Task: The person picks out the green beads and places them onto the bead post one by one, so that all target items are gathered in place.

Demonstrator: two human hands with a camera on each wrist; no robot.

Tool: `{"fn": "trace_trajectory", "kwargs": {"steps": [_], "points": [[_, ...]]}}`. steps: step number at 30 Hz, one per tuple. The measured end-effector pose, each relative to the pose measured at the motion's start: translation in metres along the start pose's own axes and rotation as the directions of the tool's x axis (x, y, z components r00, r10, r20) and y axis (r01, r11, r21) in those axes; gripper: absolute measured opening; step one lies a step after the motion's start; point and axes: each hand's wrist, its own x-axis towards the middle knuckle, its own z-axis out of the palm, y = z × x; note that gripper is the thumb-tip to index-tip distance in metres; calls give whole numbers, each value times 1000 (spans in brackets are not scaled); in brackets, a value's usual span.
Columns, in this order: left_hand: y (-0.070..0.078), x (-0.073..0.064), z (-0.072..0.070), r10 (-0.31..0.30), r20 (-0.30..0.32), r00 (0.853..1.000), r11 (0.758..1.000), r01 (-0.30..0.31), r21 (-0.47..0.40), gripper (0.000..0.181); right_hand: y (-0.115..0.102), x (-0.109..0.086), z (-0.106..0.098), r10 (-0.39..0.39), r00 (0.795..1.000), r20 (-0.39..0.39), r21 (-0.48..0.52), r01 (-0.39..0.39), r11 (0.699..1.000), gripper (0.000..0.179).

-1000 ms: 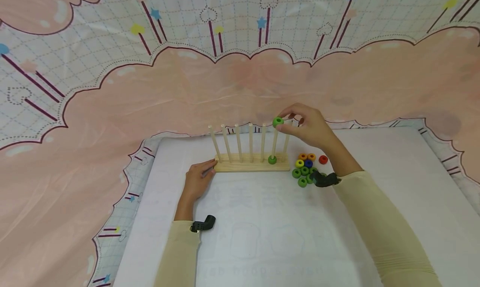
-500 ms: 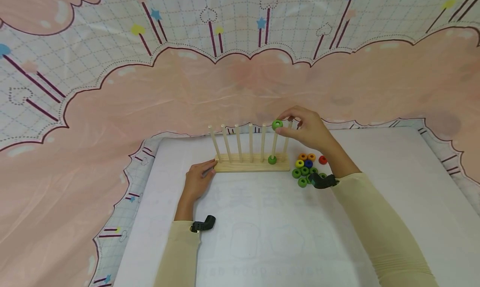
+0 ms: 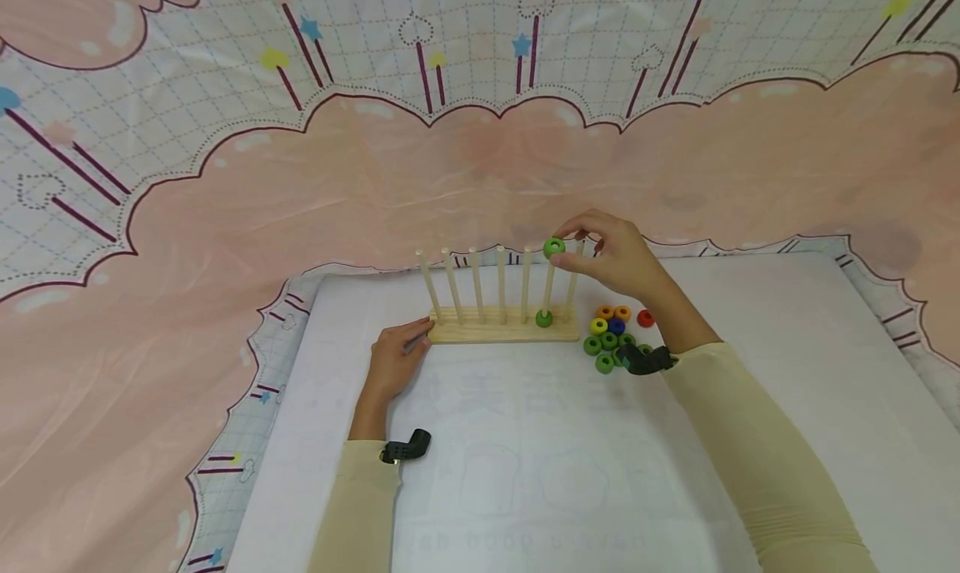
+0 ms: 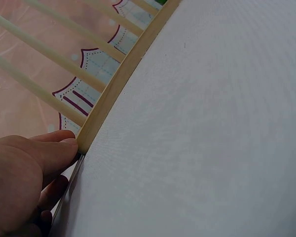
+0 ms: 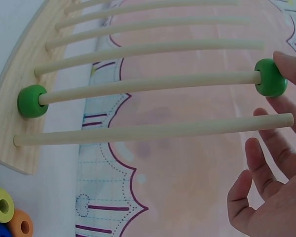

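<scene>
A wooden peg stand with several upright pegs sits on the white tabletop. One green bead lies at the foot of the second peg from the right. At that peg's top, my right hand pinches another green bead between thumb and finger. Its hole faces the peg tip, which meets the bead; how far it is threaded is hidden. The other fingers of that hand spread beside the rightmost peg. My left hand holds the left end of the stand's base with thumb and finger.
Loose beads lie right of the stand: several green beads, a yellow bead, a blue bead, orange beads and a red bead. The right wrist's camera hides part of the pile. A patterned cloth hangs behind the table.
My right hand has lowered slightly with the green bead, and the bead has tipped a little so its hole shows more. The left hand and the stand have stayed put.
</scene>
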Motion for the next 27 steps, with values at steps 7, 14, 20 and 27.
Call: {"fn": "trace_trajectory", "kwargs": {"steps": [7,14,20,27], "points": [[1,1,0,-6,1,1000,1000,6,2,39,-2,0,-2,8,1000,1,-12,-8,1000,33],[1,1,-1,5,-5,1000,1000,-5,1,37,3,-7,-6,38,999,8,-1,-38,999,30],[0,1,0,-5,2,1000,1000,5,6,38,14,-19,-14,69,996,53,-44,-67,997,30],[-1,0,1,-15,6,1000,1000,15,0,38,37,-38,-23,170,982,83,-126,-159,979,33]]}}
